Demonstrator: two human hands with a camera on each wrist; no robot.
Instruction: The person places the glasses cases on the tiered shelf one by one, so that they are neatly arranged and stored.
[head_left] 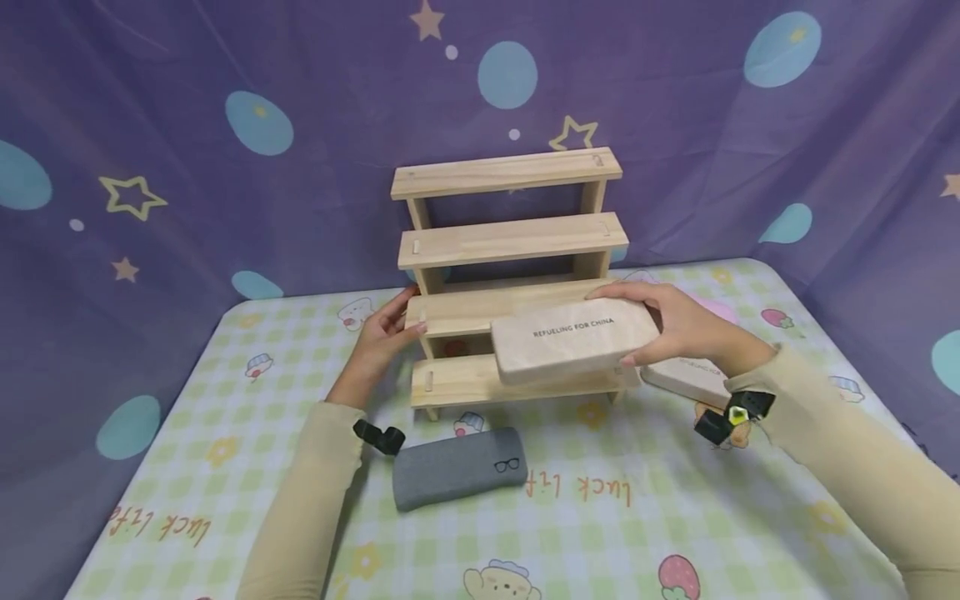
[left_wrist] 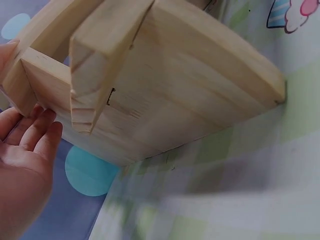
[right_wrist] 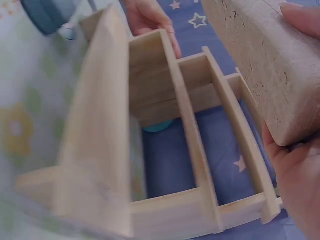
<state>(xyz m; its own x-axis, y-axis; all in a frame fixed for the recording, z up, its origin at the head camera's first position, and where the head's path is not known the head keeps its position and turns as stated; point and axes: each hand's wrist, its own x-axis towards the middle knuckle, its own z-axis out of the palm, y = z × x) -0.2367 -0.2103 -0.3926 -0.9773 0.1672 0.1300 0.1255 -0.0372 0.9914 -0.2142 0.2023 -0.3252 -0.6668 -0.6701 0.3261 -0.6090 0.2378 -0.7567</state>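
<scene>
My right hand (head_left: 688, 329) holds a cream glasses case (head_left: 573, 337) printed "REFUELING FOR CHINA" by its right end. The case is in the air, in front of the lower boards of a wooden four-tier display rack (head_left: 510, 239). In the right wrist view, the case's textured side (right_wrist: 270, 65) shows close up, above the rack. My left hand (head_left: 380, 337) grips the left end of the rack's second board from the bottom, with the thumb on top. In the left wrist view, the fingers (left_wrist: 42, 132) curl under that board's edge.
A grey glasses case (head_left: 459, 468) with a glasses print lies on the table in front of the rack. Another cream case (head_left: 686, 379) lies right of the rack, partly hidden by my right wrist. A purple patterned curtain (head_left: 322, 200) hangs behind the checked tablecloth (head_left: 247, 433).
</scene>
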